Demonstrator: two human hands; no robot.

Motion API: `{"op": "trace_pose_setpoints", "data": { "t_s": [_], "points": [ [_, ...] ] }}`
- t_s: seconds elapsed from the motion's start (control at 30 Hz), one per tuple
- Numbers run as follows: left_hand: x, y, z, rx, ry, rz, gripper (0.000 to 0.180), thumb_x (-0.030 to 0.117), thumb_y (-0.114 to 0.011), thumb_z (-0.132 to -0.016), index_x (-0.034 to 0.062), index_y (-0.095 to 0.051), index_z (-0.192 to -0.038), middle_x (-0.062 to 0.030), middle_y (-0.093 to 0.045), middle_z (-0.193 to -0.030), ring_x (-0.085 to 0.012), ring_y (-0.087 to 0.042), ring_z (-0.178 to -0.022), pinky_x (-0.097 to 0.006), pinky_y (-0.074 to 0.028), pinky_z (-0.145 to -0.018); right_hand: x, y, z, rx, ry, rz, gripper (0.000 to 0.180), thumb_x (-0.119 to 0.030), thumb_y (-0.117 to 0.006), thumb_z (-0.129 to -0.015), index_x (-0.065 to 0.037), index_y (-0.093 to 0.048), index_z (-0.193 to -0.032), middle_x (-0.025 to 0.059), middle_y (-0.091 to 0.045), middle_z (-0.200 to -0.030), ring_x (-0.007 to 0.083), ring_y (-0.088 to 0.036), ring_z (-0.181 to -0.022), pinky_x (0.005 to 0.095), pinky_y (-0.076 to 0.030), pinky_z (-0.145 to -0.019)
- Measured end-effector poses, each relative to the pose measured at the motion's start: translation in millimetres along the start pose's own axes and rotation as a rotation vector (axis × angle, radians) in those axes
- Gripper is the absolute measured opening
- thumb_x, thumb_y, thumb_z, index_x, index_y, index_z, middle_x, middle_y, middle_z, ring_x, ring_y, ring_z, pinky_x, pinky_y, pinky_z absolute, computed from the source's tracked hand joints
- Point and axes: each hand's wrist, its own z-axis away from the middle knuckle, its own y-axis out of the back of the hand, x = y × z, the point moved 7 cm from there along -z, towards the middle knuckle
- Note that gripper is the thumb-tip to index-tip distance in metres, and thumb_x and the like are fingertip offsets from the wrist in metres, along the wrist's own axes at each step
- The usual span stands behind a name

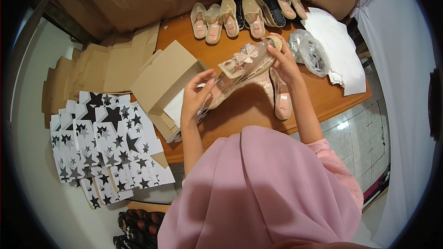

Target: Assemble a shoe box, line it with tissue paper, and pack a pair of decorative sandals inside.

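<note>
Transparent plastic bag [240, 71], glossy and crinkled, held above the wooden tabletop [240, 106] with a beige slipper inside; a pale bow sits on the slipper's upper. Left hand [196, 94] grips the bag's lower end, fingers curled round it. Right hand [282, 60] pinches the upper end near the slipper's woven rim. Bag runs diagonally between both hands, clear of the tabletop.

Second slipper [281, 94], pink insole up, lies flat on the tabletop just below the right hand. Open cardboard box [164, 80], plain brown, matte, stands left of the left hand, white paper inside. Row of woven beige slippers [240, 14] along the far edge. Crumpled clear bags [309, 50] and white paper sheets [339, 50] at right. Flat white cartons printed with black stars [101, 138] stacked at left, beside flat brown cardboard [92, 71].
</note>
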Motion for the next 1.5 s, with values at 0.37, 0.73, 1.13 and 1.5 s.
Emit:
{"op": "trace_pose_setpoints", "data": {
  "t_s": [0.37, 0.73, 1.13, 1.5],
  "points": [
    [-54, -38, 8, 0.008, 0.236, 0.923, 0.05, 0.013, -0.049, -0.09, -0.0057, -0.035, -0.134, -0.0207, -0.052, -0.124, -0.0243, -0.06, -0.105, -0.034, -0.055, -0.084, -15, 10, -6, 0.3, 0.234, 0.591, 0.049, -0.031, -0.052, -0.094, -0.005, -0.038, -0.133, 0.0126, -0.052, -0.119, 0.0226, -0.052, -0.109, 0.0378, -0.042, -0.095],
    [-49, -49, -4, 0.139, 0.307, 0.964, 0.044, 0.01, -0.046, -0.092, -0.0065, -0.039, -0.132, -0.0158, -0.056, -0.119, -0.0184, -0.061, -0.1, -0.027, -0.054, -0.081, 55, -85, 84, -0.181, 0.59, 1.225, 0.073, -0.04, -0.048, -0.089, 0.002, -0.021, -0.142, 0.0203, -0.015, -0.15, 0.046, -0.007, -0.137, 0.056, -0.006, -0.11],
    [-41, -62, -10, 0.123, 0.255, 1.04, 0.044, 0.011, -0.043, -0.094, -0.0049, -0.036, -0.135, -0.0157, -0.054, -0.122, -0.0194, -0.057, -0.107, -0.03, -0.05, -0.088, 49, -94, 81, -0.392, 0.697, 1.114, 0.062, -0.024, -0.046, -0.092, 0.003, -0.022, -0.142, 0.0234, -0.017, -0.149, 0.0358, -0.014, -0.14, 0.0448, -0.013, -0.112],
    [-38, -59, -8, 0.209, 0.173, 0.987, 0.051, 0.005, -0.051, -0.091, -0.0045, -0.031, -0.137, -0.017, -0.05, -0.127, -0.0222, -0.055, -0.112, -0.033, -0.05, -0.09, 37, -96, 89, -0.231, 0.631, 0.924, 0.054, -0.014, -0.053, -0.087, 0.006, -0.037, -0.134, 0.0256, -0.034, -0.141, 0.0393, -0.029, -0.133, 0.0455, -0.022, -0.11]
  ]
}}
